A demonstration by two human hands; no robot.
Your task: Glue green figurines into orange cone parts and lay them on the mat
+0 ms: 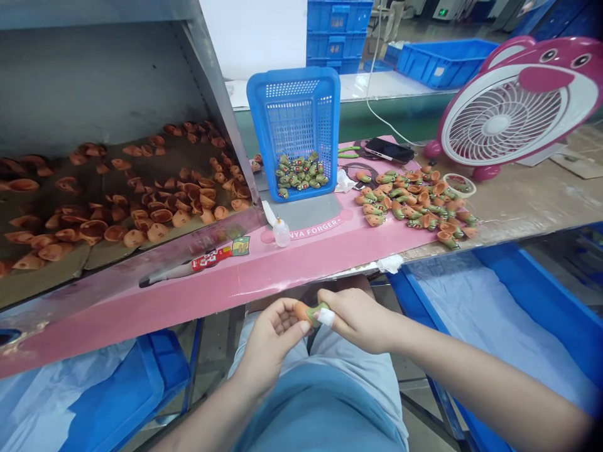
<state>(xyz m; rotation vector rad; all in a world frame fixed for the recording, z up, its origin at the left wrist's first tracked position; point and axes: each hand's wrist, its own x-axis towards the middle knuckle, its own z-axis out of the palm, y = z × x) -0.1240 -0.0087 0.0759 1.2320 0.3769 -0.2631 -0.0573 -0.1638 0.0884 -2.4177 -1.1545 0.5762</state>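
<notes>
Above my lap, my left hand (272,339) and my right hand (358,320) both grip a small orange-and-green moulded figure (311,312). A white wrap (325,317) covers a fingertip of my right hand and hides part of the figure. Beyond my hands, on a pink mat (292,257), lies a heap of similar figures (414,207). More green figures (300,174) fill a blue plastic basket (294,135) tipped against the mat. Several orange cone-shaped pieces (155,213) are spread on cardboard in a grey metal tray at the left.
A glue tube (210,259) and a small squeeze bottle (281,233) lie on the mat, with a phone (389,150) behind the heap. A pink desk fan (511,107) stands at the right. Blue crates lined with plastic (490,314) sit below the bench.
</notes>
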